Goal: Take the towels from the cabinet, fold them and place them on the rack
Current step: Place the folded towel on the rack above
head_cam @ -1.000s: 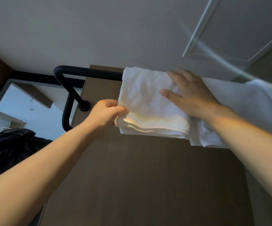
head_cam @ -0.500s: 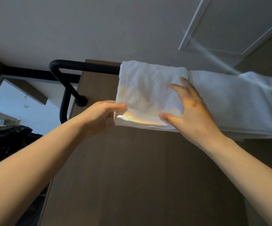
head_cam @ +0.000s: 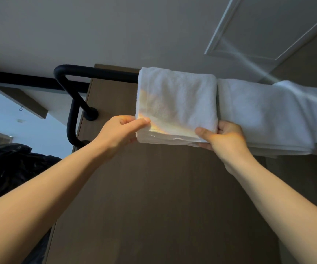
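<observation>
Your left grip (head_cam: 121, 130) and right grip (head_cam: 224, 136) each pinch a lower corner of the towel (head_cam: 176, 103), which hangs over the rack (head_cam: 96, 72) directly above them, its right edge seemingly touching the next towel (head_cam: 268, 115).

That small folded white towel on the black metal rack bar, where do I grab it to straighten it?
Pinch the small folded white towel at its two free bottom corners from below: the layered hem hangs clear of the black metal rack bar, while a larger white towel crowds its right side. The left hand and right hand pinch there now.
</observation>
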A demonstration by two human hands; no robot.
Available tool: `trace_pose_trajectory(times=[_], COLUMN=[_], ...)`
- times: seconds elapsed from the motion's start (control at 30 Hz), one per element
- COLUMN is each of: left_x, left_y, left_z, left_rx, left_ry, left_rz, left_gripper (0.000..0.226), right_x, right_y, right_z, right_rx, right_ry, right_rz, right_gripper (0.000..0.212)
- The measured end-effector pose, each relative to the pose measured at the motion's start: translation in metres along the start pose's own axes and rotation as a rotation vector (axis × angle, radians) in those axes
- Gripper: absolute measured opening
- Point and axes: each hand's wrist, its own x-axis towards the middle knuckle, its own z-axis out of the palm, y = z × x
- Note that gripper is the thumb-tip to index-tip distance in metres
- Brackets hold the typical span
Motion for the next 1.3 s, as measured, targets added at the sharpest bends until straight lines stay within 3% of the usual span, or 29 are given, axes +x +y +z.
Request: trace_pose_trajectory(times=[0.2, 0.43, 0.63, 0.97, 1.3], left_x=[-0.003, -0.007, -0.004, -0.009, -0.015], left_y=[0.005, 0.009, -0.002, -0.014, -0.018], left_z=[0.0, -0.001, 0.0, 0.005, 0.011], left_rx=[-0.247, -0.514, -0.407, -0.16, -0.323], left_ry=[-0.089, -0.109, -0.061, 0.013, 0.06], left_rz=[-0.097, -0.18, -0.134, 0.084, 0.067], left_gripper=[0.021, 0.04, 0.02, 0.014, 0.009], right_x=[-0.005, -0.007, -0.002, -0.004, -0.007], right_y=[0.013, 0.029, 0.036, 0.046, 0.053], right_z=[-0.007, -0.004, -0.016, -0.002, 0.004], right_rx=[0.073, 0.316, 0.609, 0.808, 0.711], right_ry=[0.044, -0.028, -0.207, -0.093, 0.026], right_rz=[0.081, 0.229, 0.354, 0.269, 0.174], right_gripper=[0.008, 0.025, 0.04, 0.04, 0.016])
